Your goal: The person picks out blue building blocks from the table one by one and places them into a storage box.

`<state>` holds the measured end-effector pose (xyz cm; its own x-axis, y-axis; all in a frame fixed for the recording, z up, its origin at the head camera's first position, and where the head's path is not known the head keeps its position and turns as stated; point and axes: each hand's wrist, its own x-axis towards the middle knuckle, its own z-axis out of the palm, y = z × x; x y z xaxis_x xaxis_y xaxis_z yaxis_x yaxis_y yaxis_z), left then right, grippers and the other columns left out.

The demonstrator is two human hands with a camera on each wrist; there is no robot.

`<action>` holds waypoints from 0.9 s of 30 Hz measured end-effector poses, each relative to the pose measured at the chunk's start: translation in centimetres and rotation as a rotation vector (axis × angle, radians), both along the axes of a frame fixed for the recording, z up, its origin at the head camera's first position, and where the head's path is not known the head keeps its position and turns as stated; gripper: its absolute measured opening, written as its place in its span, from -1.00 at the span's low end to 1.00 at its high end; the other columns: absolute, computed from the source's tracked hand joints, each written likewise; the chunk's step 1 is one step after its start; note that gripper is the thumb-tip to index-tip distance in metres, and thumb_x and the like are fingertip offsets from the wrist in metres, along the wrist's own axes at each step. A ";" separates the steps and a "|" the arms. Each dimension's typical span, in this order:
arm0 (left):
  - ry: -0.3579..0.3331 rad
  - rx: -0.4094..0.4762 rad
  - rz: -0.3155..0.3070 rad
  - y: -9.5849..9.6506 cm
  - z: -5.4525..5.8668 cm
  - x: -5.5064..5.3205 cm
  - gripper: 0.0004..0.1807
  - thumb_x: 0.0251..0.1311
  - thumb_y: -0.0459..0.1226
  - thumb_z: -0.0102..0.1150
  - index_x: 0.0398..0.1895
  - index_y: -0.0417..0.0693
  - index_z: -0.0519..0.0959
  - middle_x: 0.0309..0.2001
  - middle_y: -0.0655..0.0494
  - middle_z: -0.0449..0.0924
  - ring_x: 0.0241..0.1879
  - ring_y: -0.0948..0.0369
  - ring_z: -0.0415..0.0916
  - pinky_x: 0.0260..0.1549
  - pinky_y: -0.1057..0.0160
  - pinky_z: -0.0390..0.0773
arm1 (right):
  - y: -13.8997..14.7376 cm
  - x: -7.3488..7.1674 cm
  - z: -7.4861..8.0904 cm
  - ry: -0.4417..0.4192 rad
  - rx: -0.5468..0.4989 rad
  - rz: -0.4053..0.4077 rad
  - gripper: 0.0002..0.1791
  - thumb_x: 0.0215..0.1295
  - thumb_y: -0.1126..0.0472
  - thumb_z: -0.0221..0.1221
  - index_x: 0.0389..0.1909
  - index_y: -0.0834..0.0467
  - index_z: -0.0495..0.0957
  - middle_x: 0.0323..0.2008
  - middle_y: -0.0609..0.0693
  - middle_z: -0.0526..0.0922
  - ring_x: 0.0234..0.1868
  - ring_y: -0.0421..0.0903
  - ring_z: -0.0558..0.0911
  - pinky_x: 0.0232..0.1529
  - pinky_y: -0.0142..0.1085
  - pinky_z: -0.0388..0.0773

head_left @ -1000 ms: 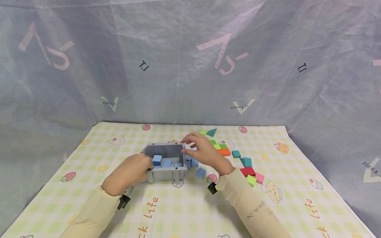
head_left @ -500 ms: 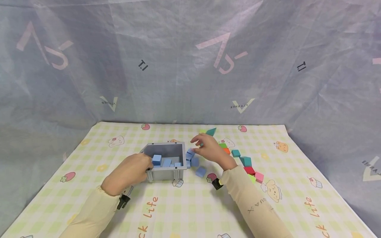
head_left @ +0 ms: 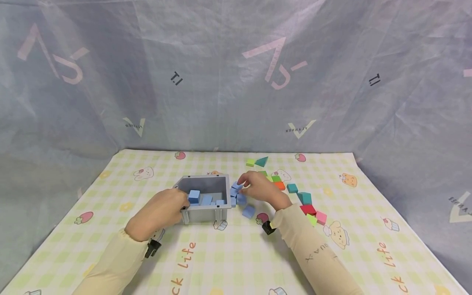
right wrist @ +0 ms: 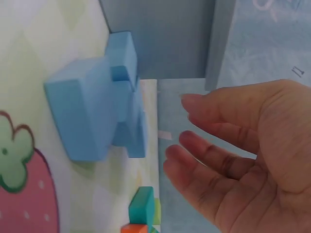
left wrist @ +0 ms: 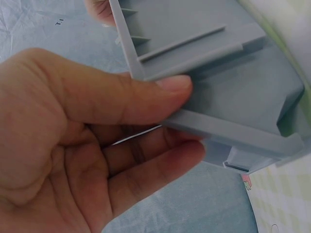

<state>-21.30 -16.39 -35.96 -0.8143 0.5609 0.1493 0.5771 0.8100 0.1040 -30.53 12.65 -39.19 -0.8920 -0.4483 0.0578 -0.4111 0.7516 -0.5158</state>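
A grey plastic bin point(head_left: 202, 216) stands on the tablecloth with several blue blocks point(head_left: 194, 196) inside. My left hand point(head_left: 159, 211) grips its left rim; in the left wrist view the thumb point(left wrist: 170, 92) lies over the edge and fingers curl beneath it. Just outside the bin's right wall sits a cluster of blue blocks point(head_left: 241, 199), with another blue block point(head_left: 248, 212) slightly nearer to me. Close over that cluster is my right hand point(head_left: 261, 187). The right wrist view shows its fingers loosely bent, thumb and fingertips apart, and nothing between them; the large blue block point(right wrist: 80, 111) is beside them.
Right of my right hand lie scattered blocks: an orange block point(head_left: 280, 186), teal blocks point(head_left: 304, 198), a red block point(head_left: 308, 209) and a pink block point(head_left: 321, 218). A teal wedge point(head_left: 262, 161) and a lime block point(head_left: 250, 162) lie farther back. A grey curtain point(head_left: 206, 102) hangs behind the table.
My right hand has moved from the bin's right rim, first away to the right, then down toward the blue cluster. My left hand keeps its grip on the bin.
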 end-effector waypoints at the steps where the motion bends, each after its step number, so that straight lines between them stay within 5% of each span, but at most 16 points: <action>1: -0.003 0.000 0.002 0.0 0.0 0.0 -0.55 -0.19 -0.69 0.04 -0.80 0.08 0.35 -0.61 0.24 0.04 -0.59 0.28 -0.03 -0.58 0.31 0.00 | -0.1 0.0 -0.2 -0.004 0.005 0.001 -0.78 0.21 0.28 0.33 -0.11 0.18 0.67 -0.13 0.00 0.68 -0.09 -0.04 0.64 -0.03 -0.14 0.58; 13: -0.015 -0.010 0.017 0.1 0.2 0.0 -0.57 -0.17 -0.68 0.05 -0.79 0.06 0.38 -0.61 0.23 0.08 -0.60 0.28 0.00 -0.58 0.30 0.02 | -0.7 -0.1 -1.8 -0.026 0.070 0.065 -0.83 0.11 0.33 0.35 -0.26 0.09 0.68 -0.33 -0.08 0.65 -0.32 -0.14 0.53 -0.18 -0.23 0.55; 27: -0.013 -0.014 0.019 0.2 0.1 0.0 -0.58 -0.18 -0.68 0.07 -0.77 0.06 0.42 -0.63 0.24 0.11 -0.60 0.28 0.01 -0.59 0.30 0.04 | -1.0 0.4 -2.1 -0.057 0.084 0.042 -0.75 0.10 0.31 0.42 -0.19 0.05 0.68 -0.20 -0.09 0.69 -0.25 -0.16 0.57 -0.03 -0.18 0.57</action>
